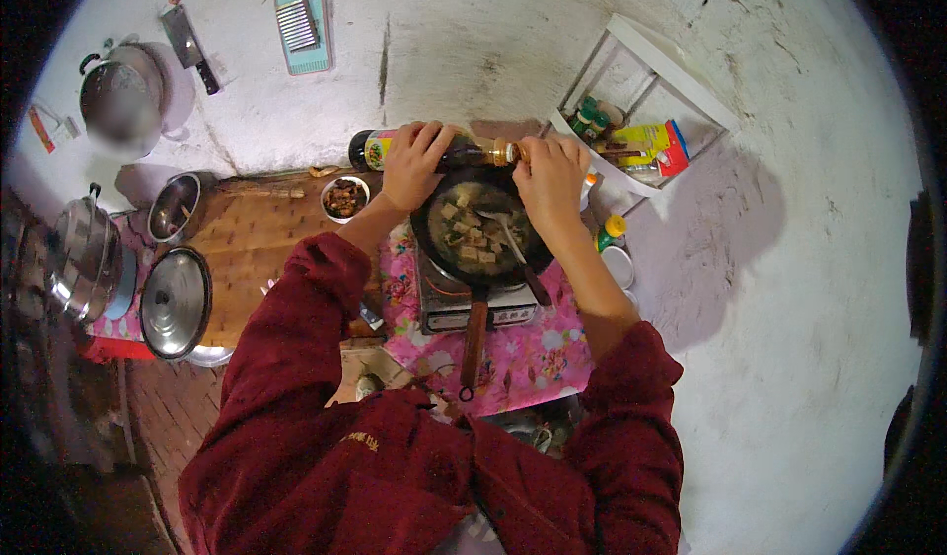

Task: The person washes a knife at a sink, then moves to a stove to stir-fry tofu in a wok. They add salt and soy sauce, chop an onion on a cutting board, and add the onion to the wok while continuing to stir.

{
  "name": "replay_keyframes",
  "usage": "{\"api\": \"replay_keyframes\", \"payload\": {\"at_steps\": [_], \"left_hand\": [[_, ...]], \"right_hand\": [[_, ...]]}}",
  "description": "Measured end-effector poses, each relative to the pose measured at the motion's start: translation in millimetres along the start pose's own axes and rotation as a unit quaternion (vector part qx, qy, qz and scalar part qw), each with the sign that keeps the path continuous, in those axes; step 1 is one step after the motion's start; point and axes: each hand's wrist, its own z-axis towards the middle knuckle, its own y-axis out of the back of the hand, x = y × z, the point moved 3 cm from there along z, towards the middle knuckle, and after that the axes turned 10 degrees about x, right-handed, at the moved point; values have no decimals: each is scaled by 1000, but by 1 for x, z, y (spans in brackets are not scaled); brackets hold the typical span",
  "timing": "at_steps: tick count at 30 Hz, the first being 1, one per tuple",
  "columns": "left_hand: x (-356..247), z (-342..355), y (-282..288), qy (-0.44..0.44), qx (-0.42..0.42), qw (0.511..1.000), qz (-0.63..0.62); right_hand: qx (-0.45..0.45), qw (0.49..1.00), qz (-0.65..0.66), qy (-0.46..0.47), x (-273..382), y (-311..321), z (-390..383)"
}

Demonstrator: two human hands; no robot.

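A dark glass sauce bottle (464, 152) with a colourful label lies sideways above the far rim of the pan. My left hand (416, 165) is wrapped round its body. The fingers of my right hand (554, 182) are closed at the bottle's yellowish cap (513, 153); whether the cap is loose cannot be made out. Below, the dark frying pan (474, 343) rests on a portable stove (434, 310), its wooden handle pointing toward me. Pale tofu cubes (480, 256) sit in liquid inside. A metal spatula (515, 244) with a dark handle leans across the pan's right side.
Left of the stove, a wooden board (266, 249) holds a bowl of brown food (345, 199). A pot lid (176, 303) and steel bowl (176, 208) stand farther left. At right are a yellow-capped bottle (613, 229) and a white corner shelf (681, 79). A cleaver (187, 42) hangs on the wall.
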Motion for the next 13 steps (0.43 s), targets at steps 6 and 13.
{"api": "replay_keyframes", "payload": {"at_steps": [6,13], "left_hand": [[0,0,-3,5,-4,1000,-10],[3,-6,-4,28,-7,999,-22]], "right_hand": [[2,1000,22,6,-7,-3,2],[2,1000,-10,15,4,-5,5]]}}
